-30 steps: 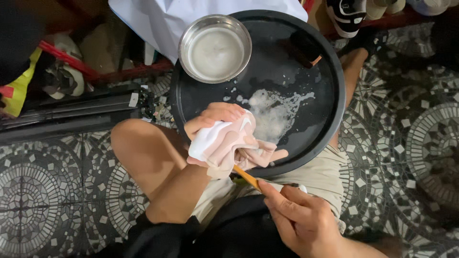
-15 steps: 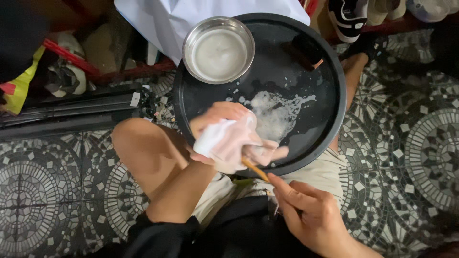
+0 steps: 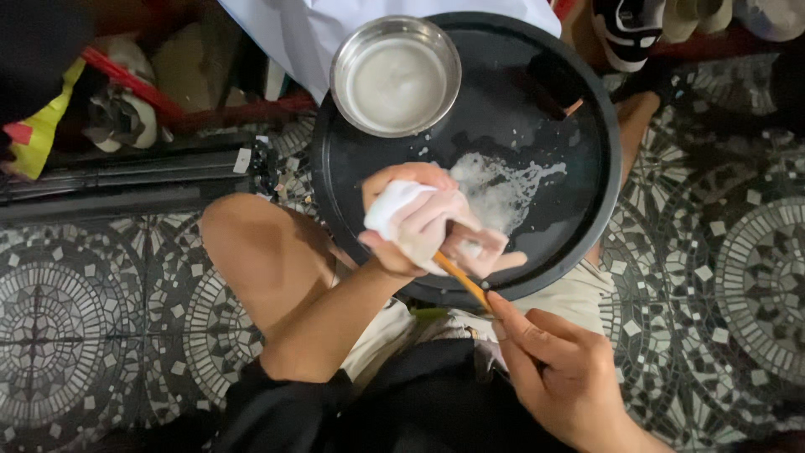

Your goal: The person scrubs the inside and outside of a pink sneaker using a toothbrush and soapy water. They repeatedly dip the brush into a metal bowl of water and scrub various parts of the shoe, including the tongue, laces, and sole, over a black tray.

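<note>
My left hand (image 3: 415,220) is closed around a white cloth (image 3: 394,205) over the near edge of a round black tray (image 3: 587,126). My right hand (image 3: 558,369) pinches the lower end of a thin orange-brown stick (image 3: 461,281), whose upper end goes into the cloth-wrapped left hand. White foamy liquid (image 3: 503,189) is smeared on the tray just beyond the cloth. A steel bowl (image 3: 396,75) of milky liquid stands at the tray's far left.
The tray rests on my lap over a patterned mosaic floor (image 3: 84,319). My bare knee (image 3: 251,252) sits left of the tray. A black tripod (image 3: 126,180) lies at left, shoes (image 3: 637,25) at the top right, a white cloth (image 3: 285,33) behind the bowl.
The left hand has turned the cloth and wrapped it tighter about the stick. The right hand stays at the stick's lower end, shifted slightly.
</note>
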